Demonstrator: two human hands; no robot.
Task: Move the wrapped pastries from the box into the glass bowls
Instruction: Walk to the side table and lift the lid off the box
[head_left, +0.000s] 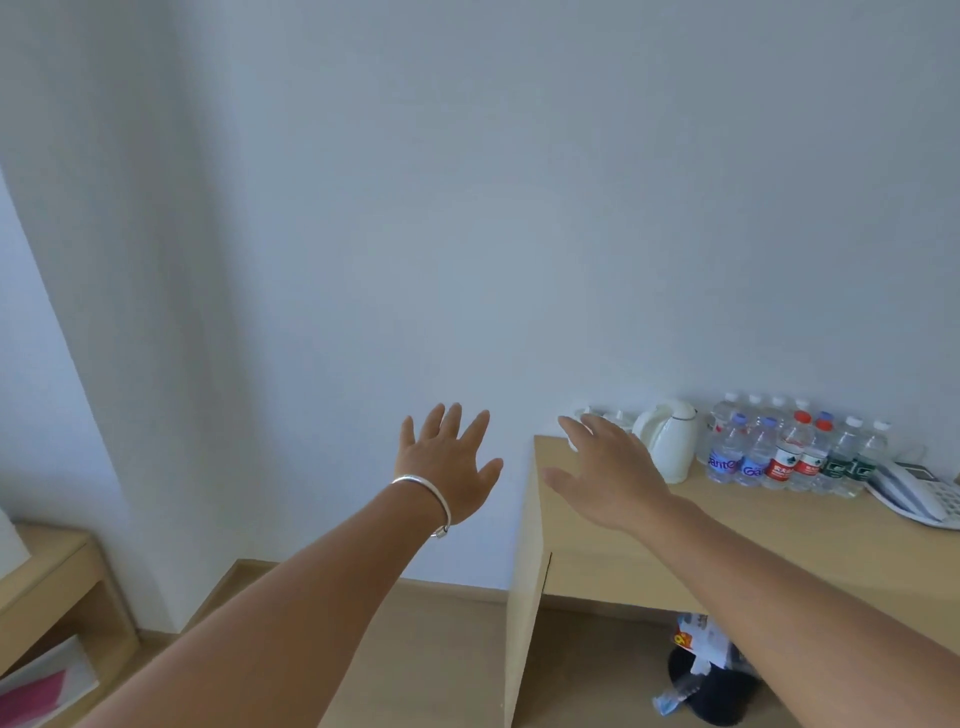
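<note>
Both arms are stretched out in front of the person, palms facing down and away. The left hand (451, 462) is spread wide, fingers straight and fanned, holding nothing; it hangs in the air in front of the pale wall (467, 208), off the left end of the desk (753, 540). A silver bracelet (423, 499) circles that wrist. The right hand (605, 470) is also flat and open, fingers extended and close together, gripping nothing; it hovers over the left end of the light wooden desk, and whether it touches the top I cannot tell.

Just beyond the right fingertips, against the wall, stands a white electric kettle (667, 447), with something small and white partly hidden behind the hand. To the right of the kettle a cluster of plastic water bottles (795, 449) stands in rows, some with blue labels, some red, some dark green. Further right, at the edge of view, lies a white desk telephone (919, 493).

Under the desk sits a dark waste bin (711, 691) with crumpled wrappers sticking out of it. At the far left a low wooden nightstand (47, 587) stands against the wall, with something pink on its lower shelf. The floor (426, 654) is light wood.

The wrapped pastries, their box and the glass bowls cannot be seen from here
</note>
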